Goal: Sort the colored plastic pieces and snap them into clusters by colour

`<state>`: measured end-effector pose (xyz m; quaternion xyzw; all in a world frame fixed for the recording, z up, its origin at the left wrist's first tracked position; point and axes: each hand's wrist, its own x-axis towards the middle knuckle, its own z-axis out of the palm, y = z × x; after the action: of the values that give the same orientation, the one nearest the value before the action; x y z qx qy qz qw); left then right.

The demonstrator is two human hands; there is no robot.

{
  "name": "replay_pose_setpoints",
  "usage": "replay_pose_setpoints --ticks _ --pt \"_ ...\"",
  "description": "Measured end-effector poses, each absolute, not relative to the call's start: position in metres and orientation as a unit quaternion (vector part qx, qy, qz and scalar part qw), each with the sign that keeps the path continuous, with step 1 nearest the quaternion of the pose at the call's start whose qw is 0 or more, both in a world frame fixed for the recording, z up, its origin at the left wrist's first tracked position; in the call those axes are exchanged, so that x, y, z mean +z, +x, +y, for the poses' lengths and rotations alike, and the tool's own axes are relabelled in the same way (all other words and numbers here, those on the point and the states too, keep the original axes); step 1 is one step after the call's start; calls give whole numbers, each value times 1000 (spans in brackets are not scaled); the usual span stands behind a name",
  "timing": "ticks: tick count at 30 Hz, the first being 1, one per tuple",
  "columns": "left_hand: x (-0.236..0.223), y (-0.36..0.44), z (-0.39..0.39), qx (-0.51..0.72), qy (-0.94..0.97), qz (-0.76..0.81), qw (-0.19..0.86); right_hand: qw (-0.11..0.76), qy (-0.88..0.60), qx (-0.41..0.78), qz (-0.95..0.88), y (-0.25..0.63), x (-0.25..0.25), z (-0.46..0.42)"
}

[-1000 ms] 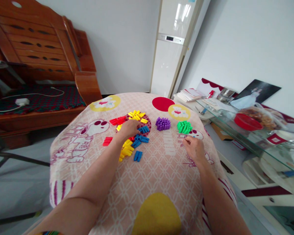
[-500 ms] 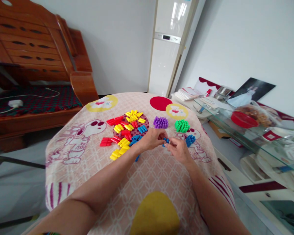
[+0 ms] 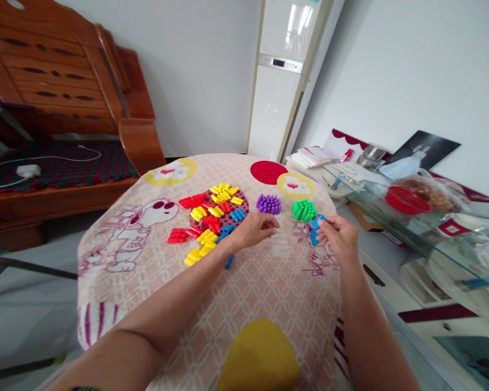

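Note:
My right hand (image 3: 339, 239) is at the right side of the table, its thumb and fingers closed on a blue plastic building block (image 3: 315, 229). The small blue cluster there is hidden by that hand and block. My left hand (image 3: 253, 230) hovers near the middle with loosely curled fingers, thumb and fingertips a little apart, and nothing visible between them. Just beyond it stand a purple block cluster (image 3: 268, 204) and a green block cluster (image 3: 303, 210). Left of it lie loose blue blocks (image 3: 237, 215), yellow blocks (image 3: 194, 257) and red blocks (image 3: 177, 235), partly behind my left forearm.
A patterned cloth covers the round-edged table (image 3: 244, 304). To the right, a glass shelf (image 3: 427, 233) carries papers, a red bowl (image 3: 407, 200) and bags. A wooden bench (image 3: 65, 184) stands at the left, and a tall white air conditioner (image 3: 274, 103) at the back.
My right hand has moved right, away from my left hand, carrying blue plastic to where the blue cluster stood. My left hand has stayed nearly in place, its fingers now free of the blue piece.

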<state>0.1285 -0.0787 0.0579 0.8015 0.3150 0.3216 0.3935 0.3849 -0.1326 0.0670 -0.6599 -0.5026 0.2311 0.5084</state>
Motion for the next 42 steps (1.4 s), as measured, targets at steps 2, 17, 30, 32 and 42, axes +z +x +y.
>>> replay_pose_setpoints --ticks 2,17,30,32,42 --pt "58 127 -77 323 800 317 395 502 -707 210 -452 410 68 -132" --pt "53 126 -73 306 805 319 396 274 -790 340 -431 426 67 -139" --pt "49 125 -70 289 813 329 384 256 -784 321 -466 429 57 -132" --pt "48 124 -69 287 814 329 383 273 -784 318 -457 427 57 -131" --pt "45 123 -68 275 816 334 384 370 -742 381 -409 419 64 -136"
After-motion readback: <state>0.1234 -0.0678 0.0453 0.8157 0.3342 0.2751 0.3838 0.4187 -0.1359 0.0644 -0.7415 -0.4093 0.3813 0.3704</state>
